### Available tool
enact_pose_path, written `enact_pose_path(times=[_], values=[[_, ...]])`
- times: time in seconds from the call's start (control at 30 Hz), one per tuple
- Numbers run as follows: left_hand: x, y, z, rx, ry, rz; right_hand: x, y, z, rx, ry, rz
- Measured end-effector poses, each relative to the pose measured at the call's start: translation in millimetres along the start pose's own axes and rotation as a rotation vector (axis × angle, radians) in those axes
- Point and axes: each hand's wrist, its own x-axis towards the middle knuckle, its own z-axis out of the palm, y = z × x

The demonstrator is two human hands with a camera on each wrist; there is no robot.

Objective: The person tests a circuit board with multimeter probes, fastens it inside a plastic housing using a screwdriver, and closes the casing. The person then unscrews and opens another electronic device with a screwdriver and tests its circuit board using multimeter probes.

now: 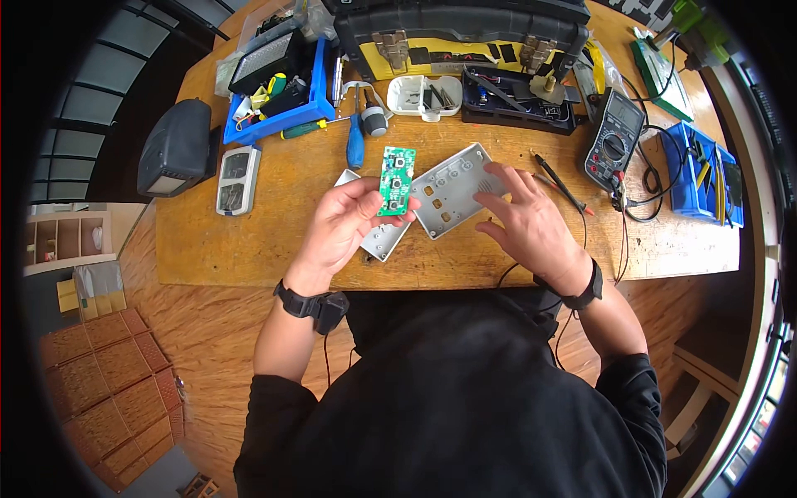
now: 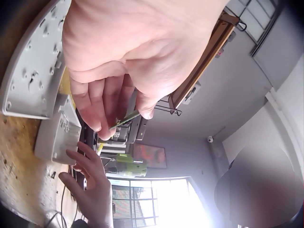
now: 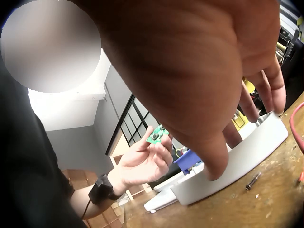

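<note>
A green circuit board (image 1: 397,181) stands upright in the head view, pinched at its lower end between the thumb and fingers of the left hand (image 1: 342,224). Behind and below it, one grey case half (image 1: 383,241) lies on the table, partly hidden by that hand. The other grey case half (image 1: 457,199), with its inner side up, lies to the right. Over its right edge is the right hand (image 1: 535,228), fingers spread and slightly bent; in the right wrist view its fingertips are at the rim of the case half (image 3: 237,161). Whether they touch it, I cannot tell.
Across the table (image 1: 290,241) stand a blue tray (image 1: 290,124), a blue screwdriver (image 1: 355,143), a white parts dish (image 1: 403,98) and a black tray (image 1: 515,118). A multimeter (image 1: 613,137) with cables and probes lies right; a grey-white device (image 1: 237,181) lies left. A small screw (image 3: 253,180) lies beside the case.
</note>
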Motion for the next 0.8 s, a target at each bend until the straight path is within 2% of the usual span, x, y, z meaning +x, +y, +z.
enact_pose_path(times=[0.1,0.17,0.23,0.37,0.43,0.47,0.53,0.57,0.63,0.8], values=[[6.3,-0.7,5.4,-0.030,-0.030,-0.017,-9.0,-8.2,0.8,-0.004,-0.030,0.023],[10.2,-0.7,9.9,-0.014,-0.051,-0.028,-17.2,-12.6,6.2,0.045,0.020,0.029],[12.6,-0.6,15.4,0.047,-0.042,-0.038,-27.3,-11.9,10.4,0.078,-0.053,-0.035],[19.3,-0.2,20.9,0.091,-0.048,-0.061,-36.2,-17.6,13.2,0.112,0.001,-0.038],[22.4,-2.4,23.6,0.280,-0.021,-0.009,-37.6,-16.9,13.6,0.120,0.018,-0.031],[23.1,-4.5,26.5,0.279,-0.025,-0.014,-38.3,-16.5,14.0,0.127,0.034,-0.028],[25.7,-8.8,36.0,0.510,0.072,0.086,-39.0,-16.1,14.8,0.136,0.047,-0.024],[28.0,-7.3,40.8,0.509,0.066,0.082,-39.4,-15.6,15.2,0.143,0.061,-0.028],[31.7,0.5,50.6,1.107,0.087,0.371,-40.8,-14.9,16.0,0.146,0.064,-0.023],[32.5,1.0,50.3,1.157,0.180,0.384,-44.5,-12.9,19.2,0.142,0.091,-0.028]])
